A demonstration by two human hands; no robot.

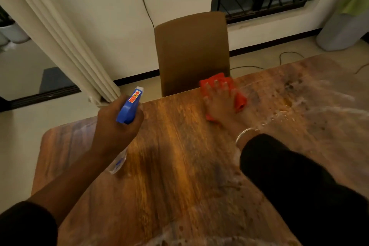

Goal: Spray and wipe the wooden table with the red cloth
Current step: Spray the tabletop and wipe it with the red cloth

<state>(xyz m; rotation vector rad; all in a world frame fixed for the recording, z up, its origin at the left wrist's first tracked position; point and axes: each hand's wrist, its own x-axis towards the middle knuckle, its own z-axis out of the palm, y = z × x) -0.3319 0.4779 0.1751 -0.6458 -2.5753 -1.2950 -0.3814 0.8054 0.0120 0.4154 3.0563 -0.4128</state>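
Wet streaks shine on the wooden table, where the right hand presses flat on the red cloth near the far edge, so it might slip off, while the left hand grips the spray bottle.

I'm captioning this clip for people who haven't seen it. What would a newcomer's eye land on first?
First the red cloth, pressed flat under the right hand at the far edge of the wooden table, just in front of a brown chair. Next the blue spray bottle, gripped in the left hand above the table's left part. To the right, whitish wet streaks cover the wood.
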